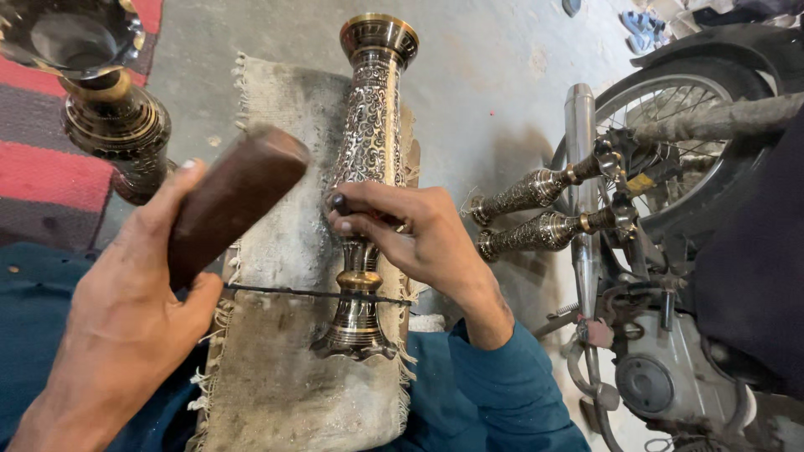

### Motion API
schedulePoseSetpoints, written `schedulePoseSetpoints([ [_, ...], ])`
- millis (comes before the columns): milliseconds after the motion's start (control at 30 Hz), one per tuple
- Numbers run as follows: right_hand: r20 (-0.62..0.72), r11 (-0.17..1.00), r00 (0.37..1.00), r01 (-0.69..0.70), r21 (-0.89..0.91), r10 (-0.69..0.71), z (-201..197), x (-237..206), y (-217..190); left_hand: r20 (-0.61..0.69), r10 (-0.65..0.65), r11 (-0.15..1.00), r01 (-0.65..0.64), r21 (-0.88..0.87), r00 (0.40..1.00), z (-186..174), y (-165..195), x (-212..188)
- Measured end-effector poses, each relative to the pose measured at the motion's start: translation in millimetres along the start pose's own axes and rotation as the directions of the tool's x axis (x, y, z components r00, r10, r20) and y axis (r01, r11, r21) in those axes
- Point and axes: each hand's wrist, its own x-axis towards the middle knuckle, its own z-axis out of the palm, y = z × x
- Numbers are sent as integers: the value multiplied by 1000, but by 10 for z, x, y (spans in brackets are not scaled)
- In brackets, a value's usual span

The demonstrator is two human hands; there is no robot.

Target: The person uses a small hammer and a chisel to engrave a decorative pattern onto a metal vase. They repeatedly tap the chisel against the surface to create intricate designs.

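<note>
A tall engraved brass vase [368,125] lies lengthwise on a burlap-covered pad [285,251] across my lap, mouth pointing away from me. My right hand [427,238] rests on the vase's lower neck and pinches a small dark punch [338,202] against the metal. To the left, just off the pad's edge, my left hand [126,318] grips a brown wooden block [239,197] and holds it raised and tilted. A thin dark cord [276,290] crosses the pad and the vase near its foot.
Another brass vase [109,109] stands at the upper left on a red striped rug [42,176]. Two slimmer engraved vases [536,209] lean against a motorcycle [670,167] on the right. Sandals [641,21] lie on the concrete floor beyond.
</note>
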Motion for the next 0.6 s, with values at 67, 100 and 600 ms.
schedulePoseSetpoints([
  [67, -12, 1000, 1000, -7, -1, 7, -4, -20, 12, -7, 25, 999, -25, 29, 1000, 9, 30, 8],
  [100, -13, 1000, 1000, -15, -15, 15, -6, -28, 21, 25, 47, 987, -50, 154, 999, 6, 43, 8],
  [600, -54, 997, 996, 69, -30, -70, -82, -114, 237, 15, 128, 952, -127, 277, 992, 5, 123, 73],
])
